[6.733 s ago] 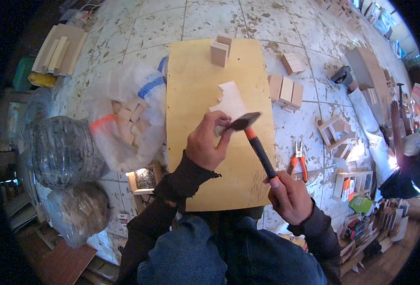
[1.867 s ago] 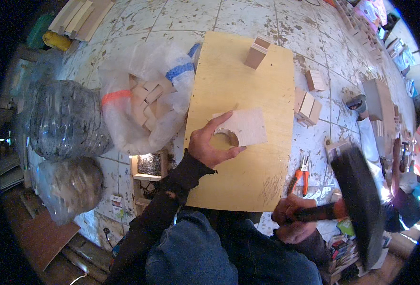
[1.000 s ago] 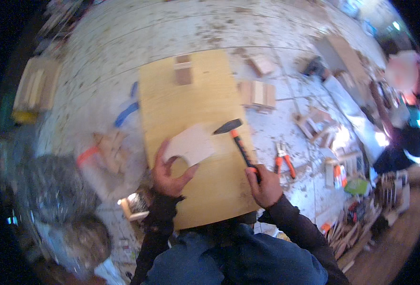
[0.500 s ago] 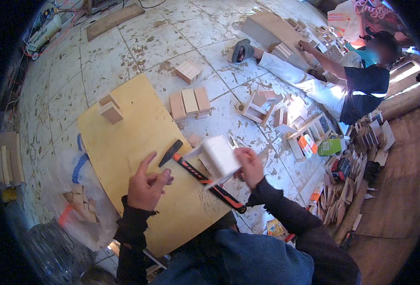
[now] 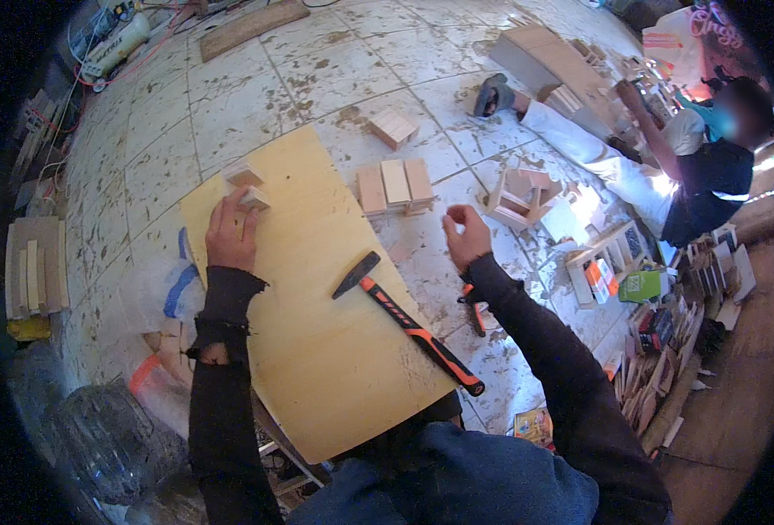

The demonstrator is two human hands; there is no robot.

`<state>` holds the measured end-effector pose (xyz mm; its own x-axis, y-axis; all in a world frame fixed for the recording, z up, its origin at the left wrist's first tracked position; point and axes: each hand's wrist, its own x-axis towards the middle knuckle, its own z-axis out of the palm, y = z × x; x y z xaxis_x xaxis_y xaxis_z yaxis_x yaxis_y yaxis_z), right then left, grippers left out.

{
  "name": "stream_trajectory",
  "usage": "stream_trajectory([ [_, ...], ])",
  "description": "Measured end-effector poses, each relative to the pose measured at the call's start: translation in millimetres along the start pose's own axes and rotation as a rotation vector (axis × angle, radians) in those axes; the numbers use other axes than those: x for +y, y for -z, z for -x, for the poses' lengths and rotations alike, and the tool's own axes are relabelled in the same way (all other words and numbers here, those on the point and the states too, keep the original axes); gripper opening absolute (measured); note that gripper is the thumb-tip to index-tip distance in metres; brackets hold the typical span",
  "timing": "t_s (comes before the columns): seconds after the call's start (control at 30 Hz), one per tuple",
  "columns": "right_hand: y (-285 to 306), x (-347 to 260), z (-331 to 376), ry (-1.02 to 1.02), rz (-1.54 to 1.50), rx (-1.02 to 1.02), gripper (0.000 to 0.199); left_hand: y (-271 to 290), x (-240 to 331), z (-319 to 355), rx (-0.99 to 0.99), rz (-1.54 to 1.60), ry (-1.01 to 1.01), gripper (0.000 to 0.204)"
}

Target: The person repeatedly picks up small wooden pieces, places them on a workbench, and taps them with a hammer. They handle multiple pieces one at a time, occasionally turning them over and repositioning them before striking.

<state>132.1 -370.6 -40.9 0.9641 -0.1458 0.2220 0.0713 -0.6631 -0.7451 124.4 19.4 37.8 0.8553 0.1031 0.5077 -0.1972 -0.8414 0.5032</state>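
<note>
left hand (image 5: 229,232) closing on a small wood block (image 5: 253,198) at the board's (image 5: 317,332) far corner, right hand (image 5: 465,236) loosely curled and empty beyond the board's right edge, hammer (image 5: 404,319) lying on the board; fetching the next piece, which wants a firm pinch and a lift back to mid-board.

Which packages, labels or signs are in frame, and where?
Small green rectangular box: right, on the floor by a wooden rack.
Orange-and-white upright packet: just left of the green box.
Colourful printed flat pack: floor, lower centre-right.
Pink glowing sign: top right.
Blue-and-clear plastic bag: left of the plywood board.

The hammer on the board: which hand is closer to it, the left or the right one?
Right. The right hand hovers just past the hammer head, over the floor. The left hand rests farther away, on small wooden blocks at the board's far end.
</note>
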Motion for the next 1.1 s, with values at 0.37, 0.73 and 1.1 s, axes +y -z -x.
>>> stream_trajectory([
  [0.37, -47, -173, 60, 0.647, -0.363, -0.439, 0.033, 55, 107, 123, 0.042, -0.133, 0.046, 0.018],
  [0.73, -54, -192, 114, 0.753, -0.123, -0.712, 0.047, 144, -35, 215, 0.295, -0.259, 0.776, 0.034],
  [1.1, -73, -186, 118, 0.835, -0.022, -0.702, 0.045, 118, -155, 213, -0.248, -0.632, 0.415, 0.042],
])
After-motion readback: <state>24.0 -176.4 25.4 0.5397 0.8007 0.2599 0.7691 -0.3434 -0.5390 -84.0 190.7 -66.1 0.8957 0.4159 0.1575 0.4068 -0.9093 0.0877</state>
